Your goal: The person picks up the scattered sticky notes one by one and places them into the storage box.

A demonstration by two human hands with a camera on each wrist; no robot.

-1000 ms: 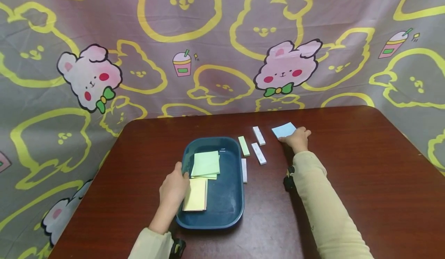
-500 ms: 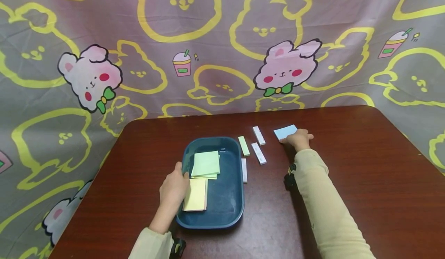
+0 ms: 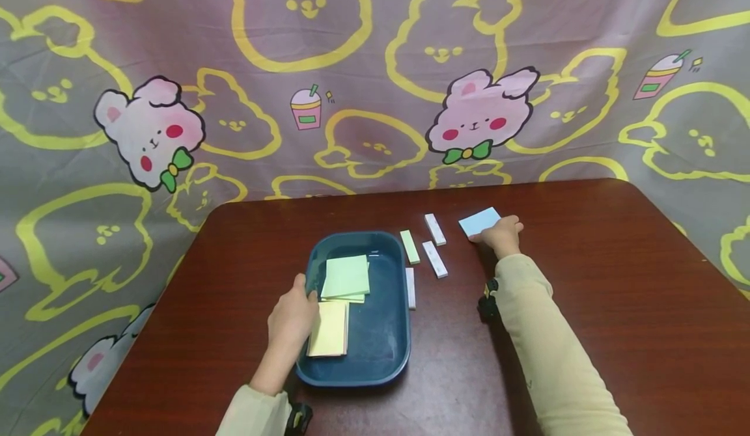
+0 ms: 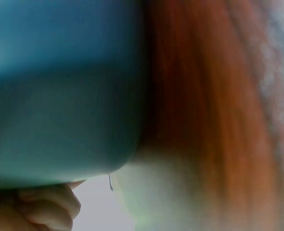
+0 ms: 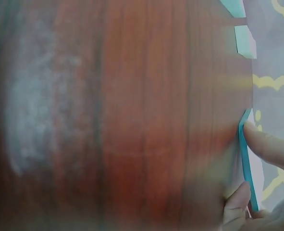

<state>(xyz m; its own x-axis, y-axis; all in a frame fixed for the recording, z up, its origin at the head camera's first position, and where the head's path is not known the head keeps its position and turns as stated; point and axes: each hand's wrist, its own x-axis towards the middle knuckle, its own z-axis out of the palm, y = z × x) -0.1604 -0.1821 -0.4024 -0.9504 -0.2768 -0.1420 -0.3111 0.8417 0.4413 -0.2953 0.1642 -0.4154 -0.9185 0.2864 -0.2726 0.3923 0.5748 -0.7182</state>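
Observation:
A dark blue tray [image 3: 381, 338] rests on the table, its left rim gripped by my left hand [image 3: 291, 319]. In the left wrist view the curled fingers [image 4: 50, 209] press against the tray's edge. Inside the tray lie light green sticky notes [image 3: 346, 276] and, nearer me, a stack of yellow ones [image 3: 328, 330]. Toward the back right, my right hand [image 3: 502, 235] pinches a light blue sticky-note pad [image 3: 478, 222] by its near right side. The right wrist view shows the pad's blue edge [image 5: 246, 159] between thumb and fingers.
Right of the tray lie narrow note strips: a light green one [image 3: 410, 247], a white one [image 3: 435, 229], another white one [image 3: 435, 259], and a third white strip [image 3: 411, 288] against the tray's side. A patterned cloth [image 3: 363, 84] hangs behind the brown table [image 3: 615, 280].
My right hand and the blue pad have shifted slightly toward me, then a little back and left. The left hand and tray stay in place.

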